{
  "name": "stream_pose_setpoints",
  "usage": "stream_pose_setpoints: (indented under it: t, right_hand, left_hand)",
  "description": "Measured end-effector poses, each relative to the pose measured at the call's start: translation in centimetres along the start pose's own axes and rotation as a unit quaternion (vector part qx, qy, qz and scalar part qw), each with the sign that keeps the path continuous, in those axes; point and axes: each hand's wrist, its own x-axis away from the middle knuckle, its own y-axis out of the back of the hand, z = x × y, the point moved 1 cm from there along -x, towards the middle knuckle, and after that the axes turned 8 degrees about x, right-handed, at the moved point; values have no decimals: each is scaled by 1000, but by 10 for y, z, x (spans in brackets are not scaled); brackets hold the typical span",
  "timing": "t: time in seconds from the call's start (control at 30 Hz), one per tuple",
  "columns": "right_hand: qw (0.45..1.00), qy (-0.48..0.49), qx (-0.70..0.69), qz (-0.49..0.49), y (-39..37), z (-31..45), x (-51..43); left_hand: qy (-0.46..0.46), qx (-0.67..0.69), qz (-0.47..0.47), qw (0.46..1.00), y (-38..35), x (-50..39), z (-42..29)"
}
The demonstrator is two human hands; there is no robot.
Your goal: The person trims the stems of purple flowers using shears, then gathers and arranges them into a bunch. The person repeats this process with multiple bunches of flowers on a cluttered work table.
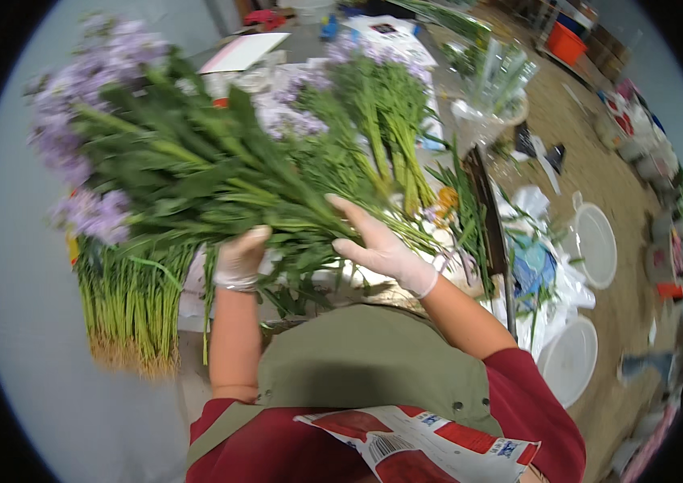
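A large bunch of lilac stock flowers lies across both gloved hands, its blooms to the upper left and its stems to the right. My left hand supports the leafy part from below, its fingers hidden behind the leaves. My right hand grips around the stems, thumb and forefinger spread along them. Behind the bunch, more lilac flowers with long green stems lie on the table. To the left of my left hand, a bundle of stems with roots hangs over the table's edge.
Loose leaves lie along the table's right edge. Right of the table are a wrapped bucket of greenery, two pale round lids or tubs and plastic bags on the floor. A white board rests at the back.
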Motion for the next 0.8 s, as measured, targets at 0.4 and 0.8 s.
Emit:
stream_pose_setpoints:
  t: [0.4, 0.8]
  right_hand:
    - [716, -435, 514, -186, 21, -194, 168]
    - [676, -666, 279, -148, 2, -170, 245]
  left_hand:
    - [-123, 158, 0, 980, 100, -11, -63]
    - [-14, 243, -5, 970, 101, -53, -25]
